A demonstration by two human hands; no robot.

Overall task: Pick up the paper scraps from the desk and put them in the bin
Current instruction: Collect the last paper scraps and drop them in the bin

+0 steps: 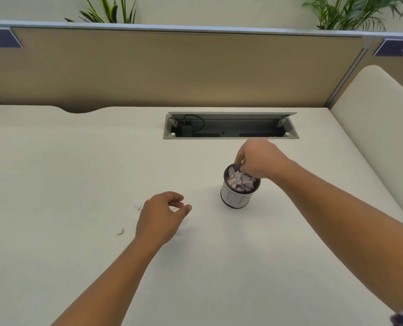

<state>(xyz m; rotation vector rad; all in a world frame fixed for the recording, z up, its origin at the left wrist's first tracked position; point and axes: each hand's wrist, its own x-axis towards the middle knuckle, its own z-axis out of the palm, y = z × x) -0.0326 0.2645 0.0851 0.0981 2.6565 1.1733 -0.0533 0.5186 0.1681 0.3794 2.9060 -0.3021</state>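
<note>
- right hand [254, 158] over the bin [239, 194], fingertips pinched together, perhaps on a scrap
- left hand [160, 215] loosely curled, fingers apart, above the desk [78, 161]
- paper scraps [138, 205] beside it

Right hand [254, 158] fingertips hide bin [237, 196] far rim; held scrap unclear. Small bit under left hand [159, 215] fingers blurred.

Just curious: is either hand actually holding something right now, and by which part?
Cannot tell for sure. The right hand pinches over the bin; the left hand curls above the desk, nothing clearly held.
</note>
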